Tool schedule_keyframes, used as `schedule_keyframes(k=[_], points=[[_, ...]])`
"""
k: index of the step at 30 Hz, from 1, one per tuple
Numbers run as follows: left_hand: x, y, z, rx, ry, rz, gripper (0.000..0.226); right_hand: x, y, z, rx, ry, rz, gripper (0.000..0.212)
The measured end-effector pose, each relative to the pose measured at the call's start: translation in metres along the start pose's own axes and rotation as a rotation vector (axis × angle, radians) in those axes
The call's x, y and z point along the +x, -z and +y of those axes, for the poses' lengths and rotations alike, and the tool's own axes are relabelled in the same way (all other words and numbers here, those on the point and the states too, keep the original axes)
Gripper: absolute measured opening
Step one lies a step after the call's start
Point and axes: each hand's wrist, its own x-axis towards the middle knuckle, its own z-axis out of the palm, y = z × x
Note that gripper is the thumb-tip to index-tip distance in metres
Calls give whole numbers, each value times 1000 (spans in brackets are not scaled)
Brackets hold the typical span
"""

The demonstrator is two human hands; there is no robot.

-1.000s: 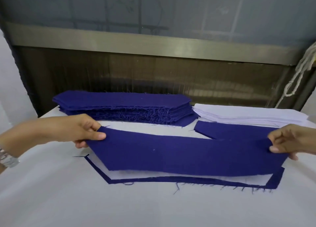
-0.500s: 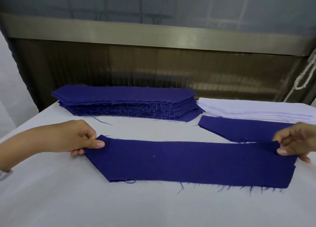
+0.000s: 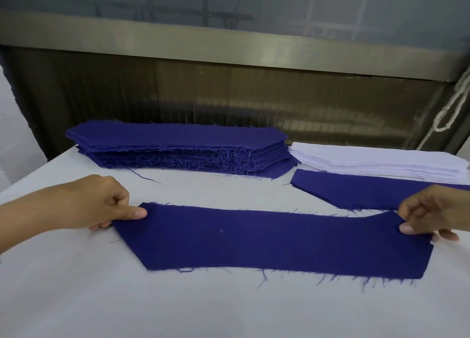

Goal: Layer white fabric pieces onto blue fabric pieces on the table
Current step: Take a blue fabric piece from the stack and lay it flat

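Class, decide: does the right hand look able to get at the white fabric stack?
Probably yes: the white fabric stack lies just beyond the right hand, only a flat blue piece between them. It must first release the blue strip it pinches.

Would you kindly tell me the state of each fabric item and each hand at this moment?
front blue piece: spread flat on the table, pinched at both ends.
left hand: pinches the piece's left end.
right hand: pinches its right end.
blue stack: piled at the back left, untouched, edges frayed.
white stack: piled at the back right, untouched.
single blue piece: lies flat before the white stack, partly hidden by the right hand.
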Motion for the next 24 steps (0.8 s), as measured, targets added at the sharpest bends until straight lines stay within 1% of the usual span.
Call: schedule_keyframes(k=[4,9,11,14,18,21,24], points=[[2,0,-9,-7,-50,-11,57,-10,-1,-9,-8,-1,-40,38],[3,2,-16,-17,-93,-29,86,-21,-6,-19,-6,12,-68,34],[4,0,-16,-7,-107,-19,89,-25,-8,-24,-15,4,-64,35],[4,-2,-16,3,-127,6,90,-31,-12,-32,-32,-22,-39,40],[3,-1,-16,33,-88,26,84,-42,-20,-49,-73,-75,-14,45],[4,-2,-17,67,-66,153,70,-52,-26,-66,-139,-136,25,57],[5,-6,-15,48,-84,260,68,-61,-30,-78,-190,-153,113,68]])
